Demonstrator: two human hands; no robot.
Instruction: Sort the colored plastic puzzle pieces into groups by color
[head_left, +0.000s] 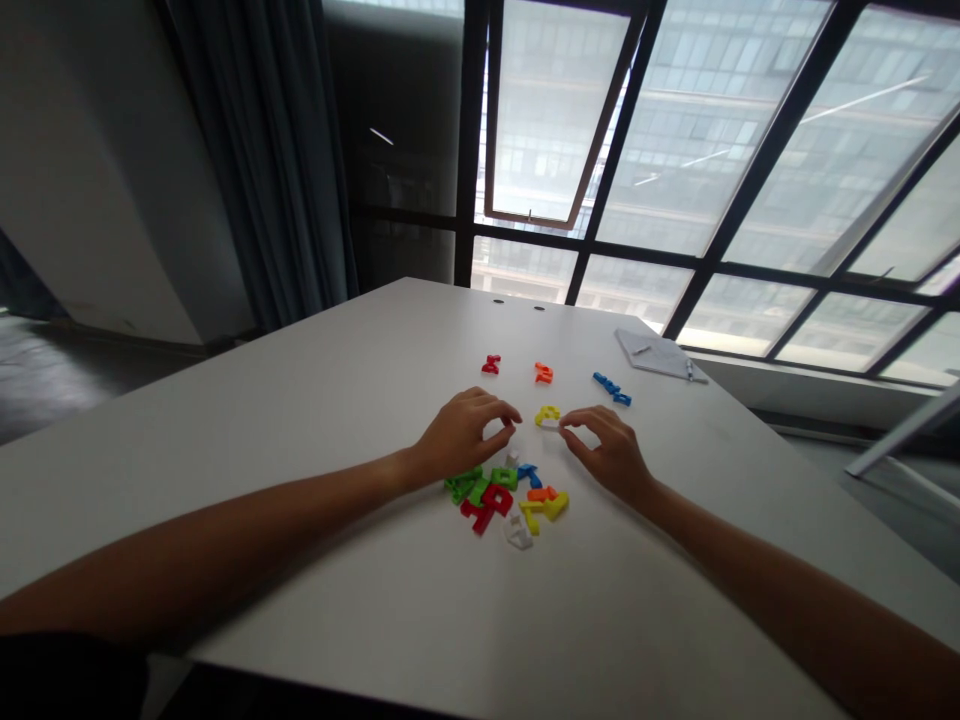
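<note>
My left hand (pixel 469 432) hovers above the table, its fingers curved and its thumb apart from the index finger, with nothing visible between them. My right hand (pixel 611 445) pinches the end of a small white plastic piece (pixel 550 424), which lies against a yellow plastic piece (pixel 547 412). Nearer me is a loose pile with green pieces (pixel 504 477), red pieces (pixel 496 499), a blue piece (pixel 529 474), an orange piece (pixel 541 494), yellow pieces (pixel 555 506) and white pieces (pixel 519 532). Some look like letters, too small to read surely.
Farther back on the white table (pixel 337 370) lie a red group (pixel 491 365), an orange group (pixel 544 373) and a blue row (pixel 612 388). Paper with a pen (pixel 652 355) rests at the back right. Windows stand behind, and a dark curtain (pixel 262 150) hangs left.
</note>
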